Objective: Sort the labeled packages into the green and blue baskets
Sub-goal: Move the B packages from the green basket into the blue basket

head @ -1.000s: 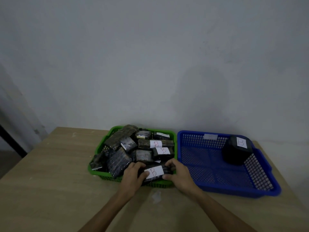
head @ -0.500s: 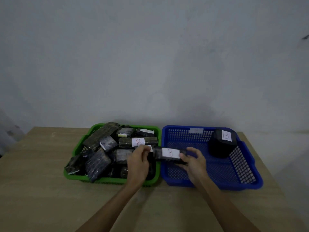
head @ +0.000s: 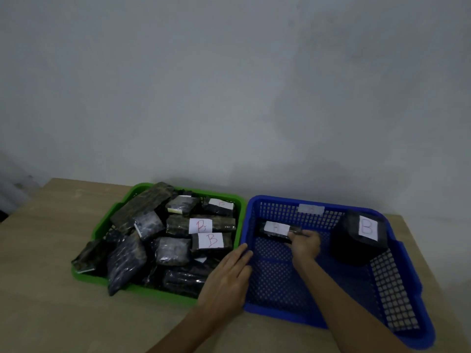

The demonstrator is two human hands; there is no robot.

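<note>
Package [head: 276, 231] lying crosswise in blue basket [head: 402, 253], right hand [head: 304, 244] gripping its end

1. Baskets: two, one green basket [head: 107, 225] and one blue basket [head: 405, 284].
2. Dark wrapped packages in the blue basket: two, a flat package [head: 276, 230] and a bulky package [head: 356, 240].
3. Packages heaped in the green basket: over a dozen; exact count unclear.
4. Hands: two.
5. Table [head: 51, 314]: one.
</note>
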